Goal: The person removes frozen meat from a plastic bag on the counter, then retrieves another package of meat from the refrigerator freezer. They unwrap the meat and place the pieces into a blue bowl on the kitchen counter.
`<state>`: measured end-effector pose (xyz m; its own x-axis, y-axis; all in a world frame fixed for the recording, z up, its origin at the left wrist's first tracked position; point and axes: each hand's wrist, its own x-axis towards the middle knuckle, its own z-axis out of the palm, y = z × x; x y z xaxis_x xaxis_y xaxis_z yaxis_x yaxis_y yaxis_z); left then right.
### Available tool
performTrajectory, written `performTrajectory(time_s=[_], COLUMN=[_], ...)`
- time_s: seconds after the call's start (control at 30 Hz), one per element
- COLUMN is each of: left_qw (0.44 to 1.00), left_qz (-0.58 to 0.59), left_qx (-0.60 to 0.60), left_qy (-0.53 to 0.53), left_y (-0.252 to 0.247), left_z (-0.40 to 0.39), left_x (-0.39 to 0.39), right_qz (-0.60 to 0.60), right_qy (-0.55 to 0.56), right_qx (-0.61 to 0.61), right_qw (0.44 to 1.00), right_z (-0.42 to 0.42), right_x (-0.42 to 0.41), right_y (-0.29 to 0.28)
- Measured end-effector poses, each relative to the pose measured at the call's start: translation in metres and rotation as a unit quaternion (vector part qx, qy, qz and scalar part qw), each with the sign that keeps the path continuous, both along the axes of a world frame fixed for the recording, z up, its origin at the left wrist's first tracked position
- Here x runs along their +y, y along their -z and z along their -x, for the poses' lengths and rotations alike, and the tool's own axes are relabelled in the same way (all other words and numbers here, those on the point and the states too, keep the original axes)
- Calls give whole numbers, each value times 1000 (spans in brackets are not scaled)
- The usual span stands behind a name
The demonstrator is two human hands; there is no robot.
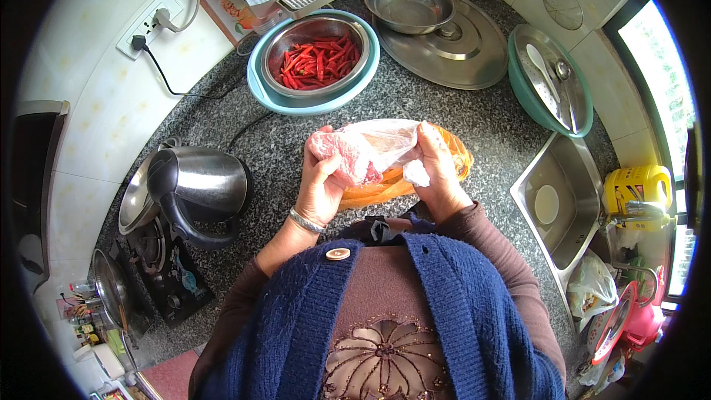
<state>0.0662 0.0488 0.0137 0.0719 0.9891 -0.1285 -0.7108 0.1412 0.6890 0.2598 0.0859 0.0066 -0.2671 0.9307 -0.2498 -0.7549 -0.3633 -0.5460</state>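
Observation:
A clear plastic bag point(391, 136) with a lump of raw, pinkish meat point(347, 158) inside is held in front of my body. My left hand point(322, 178) grips the meat end through the plastic, thumb on top. In my right hand point(436, 169) is the gathered other end of the bag, and a crumpled white bit of it point(415, 173) pokes out by the palm. Beneath both lies an orange plastic bag point(375, 194) on the speckled granite countertop point(489, 139). Whether the orange bag holds anything is hidden.
A steel bowl of red chillies point(319, 64) sits inside a light-blue basin point(258, 80) at the back. The electric kettle point(205, 189) stands left, near a gas stove point(172, 283). Right are a steel sink point(561, 200) and a green basin point(533, 97); a large lid point(472, 50) lies behind.

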Motion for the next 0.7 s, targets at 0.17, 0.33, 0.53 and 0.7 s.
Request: performTrajectory(time_s=[0.17,0.33,0.53,0.7], left_qw=[1000,999,997,991], left_qz=[-26,-39,-72,-66], left_qx=[-15,-25,-40,20], left_qy=[-2,-3,14,112], left_y=[-1,1,-12,-22], left_z=[2,8,16,29], left_x=[0,3,10,17], right_qz=[-13,-57,-65,-76], right_qy=[43,96,165,198], right_qx=[-6,-28,-77,-110], right_qw=[999,993,981,971], right_z=[-5,-23,-34,-48], right_x=[4,17,27,29], right_y=[5,6,10,3])
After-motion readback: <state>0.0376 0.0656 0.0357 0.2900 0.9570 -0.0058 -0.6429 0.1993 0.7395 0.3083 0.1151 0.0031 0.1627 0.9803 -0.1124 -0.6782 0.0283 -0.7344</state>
